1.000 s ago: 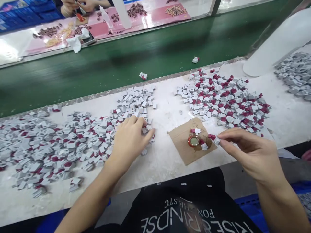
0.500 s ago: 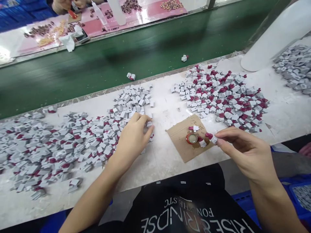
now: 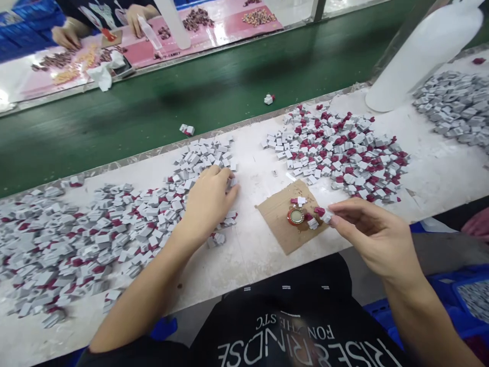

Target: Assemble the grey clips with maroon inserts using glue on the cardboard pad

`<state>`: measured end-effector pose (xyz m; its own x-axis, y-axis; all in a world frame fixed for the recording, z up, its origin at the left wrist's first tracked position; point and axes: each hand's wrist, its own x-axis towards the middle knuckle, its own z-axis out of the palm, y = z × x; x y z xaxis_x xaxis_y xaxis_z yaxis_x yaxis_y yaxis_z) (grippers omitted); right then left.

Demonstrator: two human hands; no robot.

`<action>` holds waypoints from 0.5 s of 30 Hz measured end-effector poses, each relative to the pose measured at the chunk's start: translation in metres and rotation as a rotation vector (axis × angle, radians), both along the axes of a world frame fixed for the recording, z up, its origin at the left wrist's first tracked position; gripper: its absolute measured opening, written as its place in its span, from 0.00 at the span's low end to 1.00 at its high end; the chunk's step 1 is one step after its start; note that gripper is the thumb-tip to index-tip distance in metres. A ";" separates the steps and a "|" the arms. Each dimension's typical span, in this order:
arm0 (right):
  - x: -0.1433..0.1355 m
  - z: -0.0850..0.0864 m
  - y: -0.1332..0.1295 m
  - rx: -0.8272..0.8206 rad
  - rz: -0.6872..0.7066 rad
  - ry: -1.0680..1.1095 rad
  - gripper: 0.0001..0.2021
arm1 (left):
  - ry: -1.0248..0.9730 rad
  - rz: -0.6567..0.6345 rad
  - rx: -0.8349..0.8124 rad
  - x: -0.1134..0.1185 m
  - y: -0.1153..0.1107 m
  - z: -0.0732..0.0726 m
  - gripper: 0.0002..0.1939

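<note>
My right hand (image 3: 367, 229) pinches a small grey and dark-red piece (image 3: 323, 214) over the right corner of a cardboard square (image 3: 278, 224). On the cardboard lie a round red-rimmed cap (image 3: 295, 216) and two more grey and dark-red pieces, one above the cap (image 3: 298, 201) and one at its right (image 3: 311, 221). My left hand (image 3: 210, 199) rests on the right edge of the large left heap (image 3: 126, 229), fingers curled down among grey pieces; its fingertips are partly hidden, so I cannot tell whether it holds one.
A second heap (image 3: 344, 153) of grey and dark-red pieces lies right of the middle. Behind the table runs a green belt (image 3: 153, 112) with two loose pieces. A white bottle (image 3: 416, 61) stands at the back right. Across the belt, a person's hands (image 3: 69, 34) are at a pink mat (image 3: 229, 25).
My left hand has shifted slightly up and left at the heap. The loose pieces on the belt have moved left. The other person's hands are now farther apart.
</note>
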<state>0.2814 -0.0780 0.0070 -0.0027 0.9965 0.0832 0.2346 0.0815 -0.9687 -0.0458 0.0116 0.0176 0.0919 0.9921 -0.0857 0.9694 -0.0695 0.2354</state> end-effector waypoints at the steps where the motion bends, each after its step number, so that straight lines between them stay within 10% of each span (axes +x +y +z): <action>1: -0.002 0.001 -0.001 0.001 0.016 -0.011 0.06 | -0.078 -0.017 0.011 0.000 0.000 0.001 0.07; 8: -0.014 0.002 -0.005 0.051 0.095 -0.132 0.06 | -0.701 -0.124 -0.086 0.019 -0.015 0.009 0.10; 15: -0.016 -0.005 -0.005 0.088 0.114 -0.183 0.05 | -0.382 -0.219 -0.112 0.032 -0.034 -0.014 0.14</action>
<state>0.2659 -0.0830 0.0020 -0.1378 0.9778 0.1580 0.3900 0.2001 -0.8988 -0.0137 -0.0221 0.0040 0.3447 0.9322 -0.1107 0.7769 -0.2171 0.5911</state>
